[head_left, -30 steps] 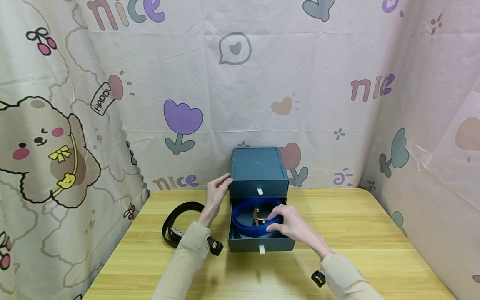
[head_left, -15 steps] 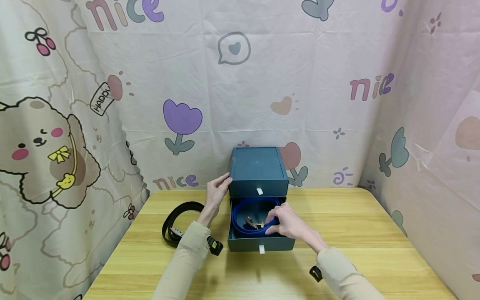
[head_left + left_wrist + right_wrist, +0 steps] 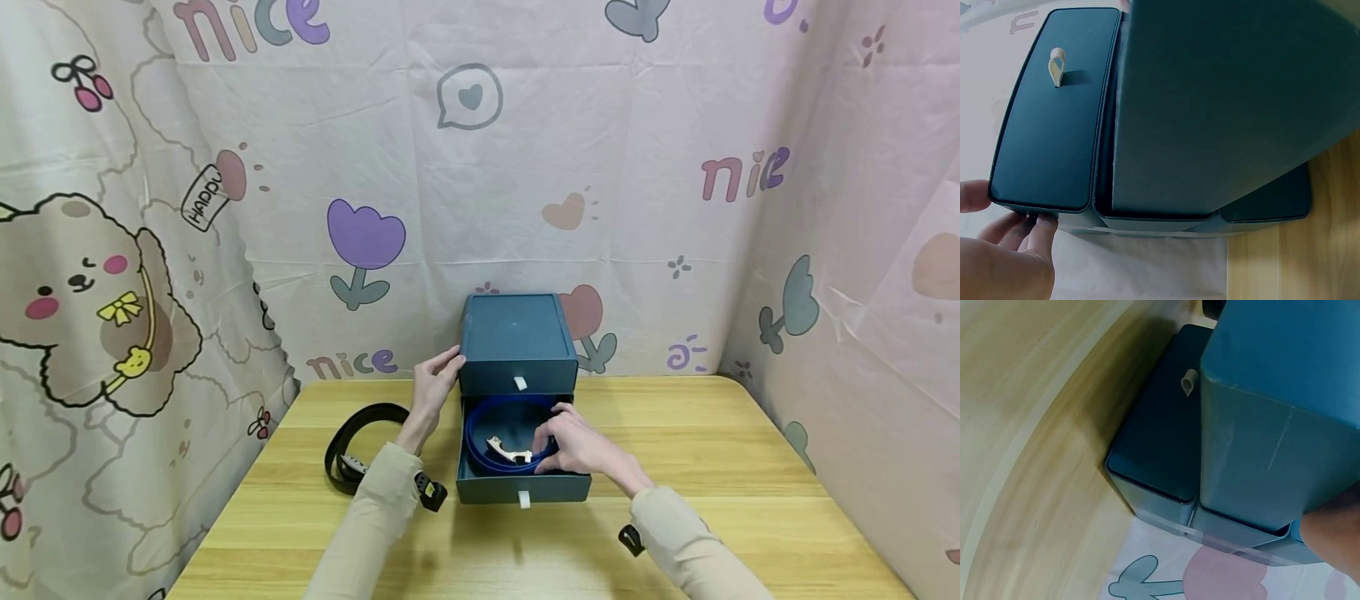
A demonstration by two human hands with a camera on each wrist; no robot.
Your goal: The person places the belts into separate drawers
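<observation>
A coiled blue belt with a gold buckle lies in the pulled-out drawer of a dark teal drawer box. My right hand reaches into the drawer's right side, fingers and thumb curled round the belt's right edge beside the buckle. In the right wrist view the box hides the belt and most of that hand. My left hand rests its fingers against the box's upper left side; the left wrist view has its fingers touching the side by the top drawer.
A coiled black belt with a silver buckle lies on the wooden table, left of the box. White pull tabs stick out from the drawer fronts. A printed curtain hangs behind and at both sides.
The gold buckle has tipped over and now lies left of my right hand. That hand has shifted slightly left and lower with the belt. My left hand keeps its place on the box.
</observation>
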